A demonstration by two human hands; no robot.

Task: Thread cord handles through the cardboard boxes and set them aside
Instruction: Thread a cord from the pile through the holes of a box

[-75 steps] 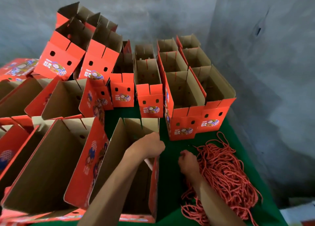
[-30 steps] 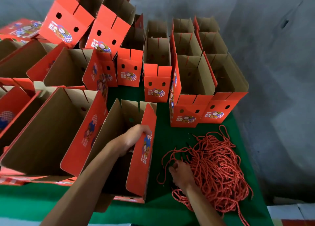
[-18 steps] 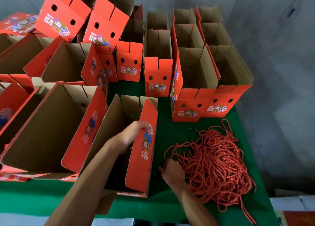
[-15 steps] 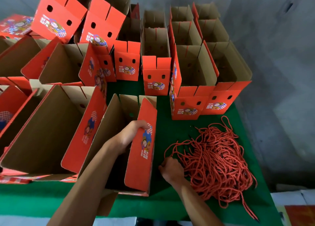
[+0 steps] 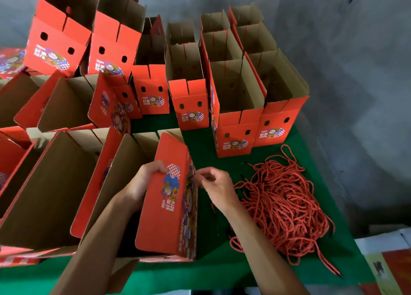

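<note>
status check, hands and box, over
Left hand grips box flap. Right hand pinching at its side, cord unclear. Cord pile beside. Nothing blocking.

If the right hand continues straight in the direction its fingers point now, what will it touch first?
The right hand points leftward at the red side panel of the nearest box, which the left hand holds by its top flap. It would probably meet that panel first; its fingertips look almost against it already, though depth is unclear.
</note>
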